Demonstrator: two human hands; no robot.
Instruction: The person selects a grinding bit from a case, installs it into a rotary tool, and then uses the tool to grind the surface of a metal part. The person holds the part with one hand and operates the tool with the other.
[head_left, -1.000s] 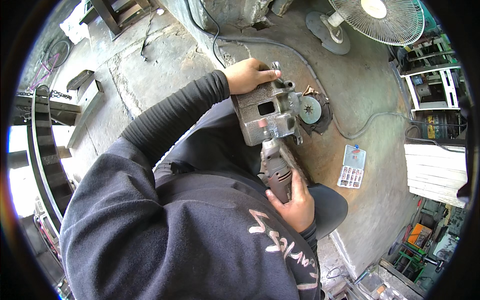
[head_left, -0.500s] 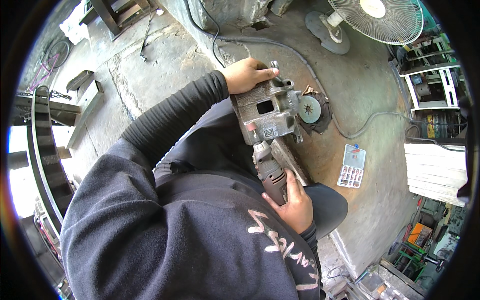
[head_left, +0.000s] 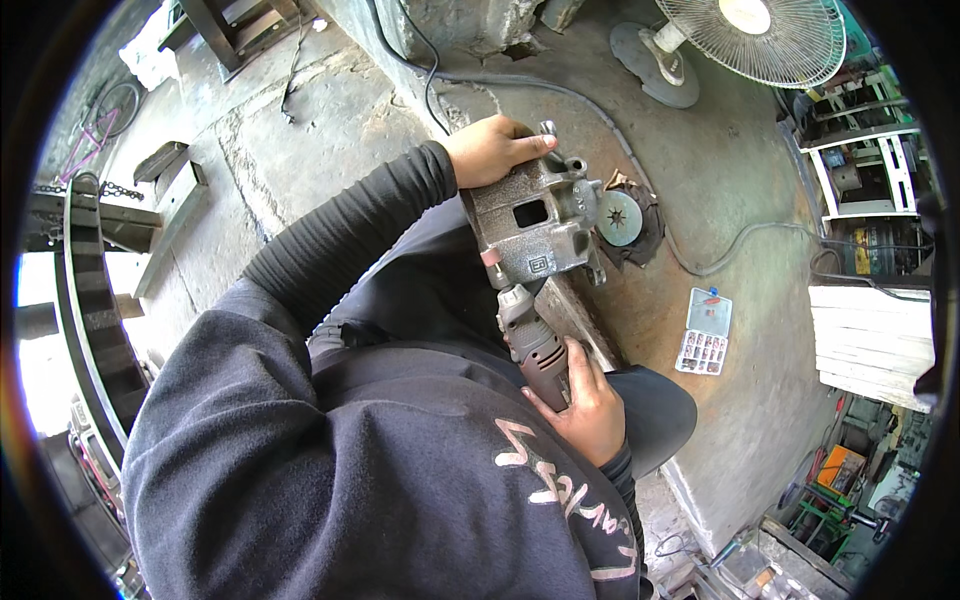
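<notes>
My left hand (head_left: 498, 152) is closed over the far left end of a grey cast-metal brake caliper (head_left: 500, 215); its thumb lies along the top. The caliper has a rectangular window and bored lugs on its right side. In my right hand (head_left: 592, 412) is a grey rotary tool (head_left: 538, 352), gripped round its lower body and pointing up at the caliper. A small pinkish grinding bit (head_left: 491, 257) sits at the tool's tip, against or just over the caliper's near left edge; contact is hard to tell.
Beyond the caliper a pale green disc (head_left: 619, 218) lies on a dark mat. An open clear case (head_left: 703, 347) of small bits rests on the floor to the right. A fan (head_left: 752, 38) stands at far right, a cable (head_left: 600, 115) crosses the floor, and a white rack (head_left: 868, 175) holds items.
My right hand has shifted the rotary tool slightly left, taking the bit from the caliper's face to its left edge. My left hand and the caliper have hardly moved.
</notes>
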